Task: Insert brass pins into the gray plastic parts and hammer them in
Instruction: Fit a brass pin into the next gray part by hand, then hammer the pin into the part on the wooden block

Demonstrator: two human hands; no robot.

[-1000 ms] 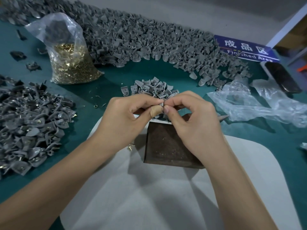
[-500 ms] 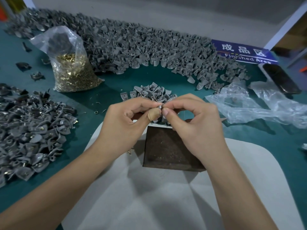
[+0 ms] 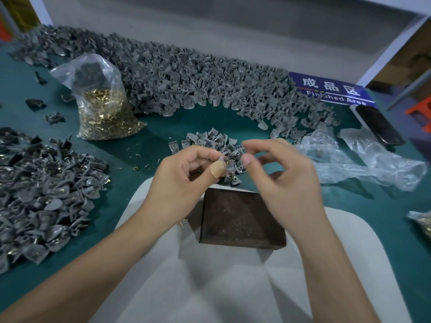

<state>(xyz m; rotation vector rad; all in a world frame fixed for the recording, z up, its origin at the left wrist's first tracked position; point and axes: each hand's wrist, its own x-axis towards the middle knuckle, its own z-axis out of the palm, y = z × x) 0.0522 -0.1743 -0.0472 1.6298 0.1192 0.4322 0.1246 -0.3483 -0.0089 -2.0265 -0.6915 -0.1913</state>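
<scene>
Your left hand [image 3: 186, 180] pinches a gray part [image 3: 229, 167] with a brass pin [image 3: 225, 162] at its top — held above the dark block [image 3: 242, 217]. Just right, your right hand [image 3: 284, 176] hovers apart from it, fingers [image 3: 247, 159] loosely curled, holding nothing.

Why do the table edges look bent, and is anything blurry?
Head view: the wide-angle lens bows the far row of gray plastic parts and white wall beam; the right hand is slightly motion-blurred; the clear bag of brass pins catches mild glare.
</scene>
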